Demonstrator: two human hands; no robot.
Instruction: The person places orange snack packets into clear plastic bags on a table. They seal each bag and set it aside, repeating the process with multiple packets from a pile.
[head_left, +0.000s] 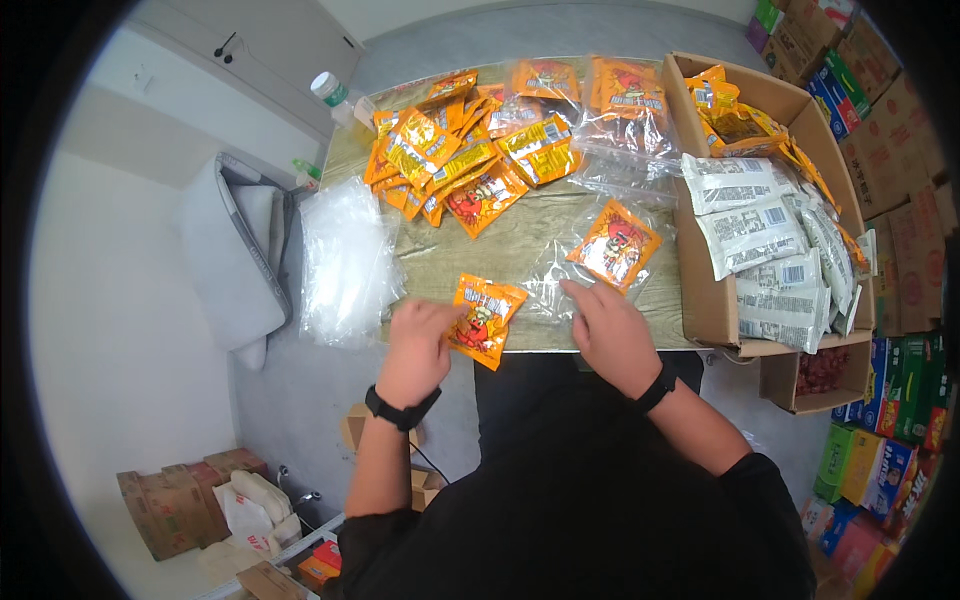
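Observation:
My left hand (420, 341) has its fingers on the left edge of an orange foil snack packet (491, 319) with a red cartoon crab. This packet juts past the table's front edge. To the right, my right hand (611, 330) touches a clear plastic bag (551, 274) with its index fingertip; whether it pinches the film is not plain. Just beyond that hand, a second orange packet (619, 244) lies on or in the clear plastic. Farther back is a heap of orange packets (442, 146). A stack of clear zip bags (349, 266) lies left of my left hand.
Filled clear bags (626, 97) lie at the table's back right. An open cardboard box (772, 210) with orange and white packets stands along the right edge. A plastic bottle (337, 101) stands at the back left corner. Stacked cartons (892, 165) line the right side.

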